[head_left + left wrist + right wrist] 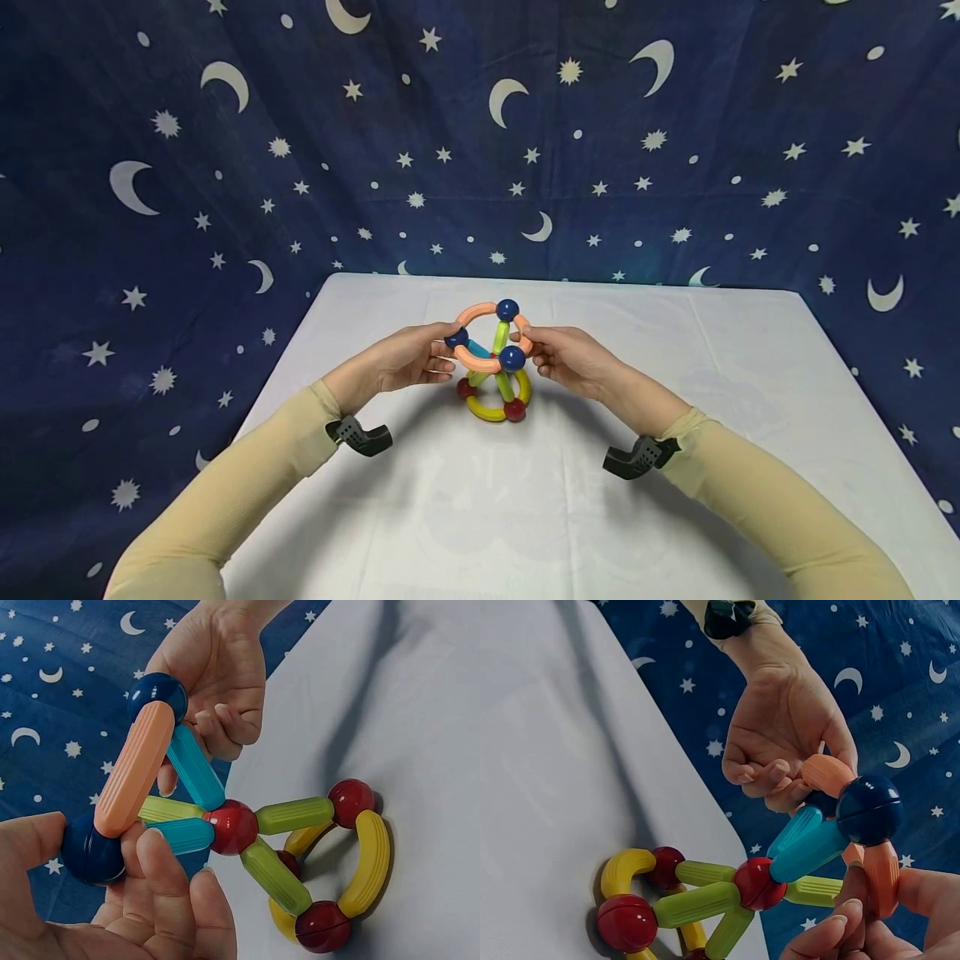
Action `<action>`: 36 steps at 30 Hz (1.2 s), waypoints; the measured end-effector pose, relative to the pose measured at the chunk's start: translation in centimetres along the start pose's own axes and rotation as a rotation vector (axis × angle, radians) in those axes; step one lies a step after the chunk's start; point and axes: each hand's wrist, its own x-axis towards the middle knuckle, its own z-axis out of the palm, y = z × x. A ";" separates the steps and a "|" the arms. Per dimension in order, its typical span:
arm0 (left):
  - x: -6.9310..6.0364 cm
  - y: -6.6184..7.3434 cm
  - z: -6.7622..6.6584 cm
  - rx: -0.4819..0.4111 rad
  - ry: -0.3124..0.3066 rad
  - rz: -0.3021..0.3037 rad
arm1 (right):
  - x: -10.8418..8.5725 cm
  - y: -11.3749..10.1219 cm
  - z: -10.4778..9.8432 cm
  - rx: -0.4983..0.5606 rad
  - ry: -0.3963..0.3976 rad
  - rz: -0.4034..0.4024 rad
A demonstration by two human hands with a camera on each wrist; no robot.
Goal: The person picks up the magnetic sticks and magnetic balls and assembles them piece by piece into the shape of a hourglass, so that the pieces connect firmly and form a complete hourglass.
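Note:
A magnetic ball-and-rod toy stands on the table between both hands. Its upper ring joins orange curved rods with dark blue balls; the lower ring has yellow curved rods and red balls. Straight green rods and blue rods meet at a red middle ball. My left hand pinches the left dark blue ball between thumb and fingers. On the opposite side, my right hand pinches an orange curved rod. The lower ring touches the tabletop.
A white cloth covers the table. Behind and beside it hangs a dark blue curtain with moons and stars. Black wrist-worn devices sit at the left cuff and right cuff.

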 end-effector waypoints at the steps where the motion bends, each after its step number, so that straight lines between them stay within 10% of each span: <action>1: 0.0 0.0 0.0 -0.003 0.000 -0.001 | 0.1 0.0 0.0 0.003 -0.002 -0.002; 36: 0.3 -0.2 -0.4 0.009 0.010 0.014 | 0.5 -0.4 -0.4 0.026 0.025 0.070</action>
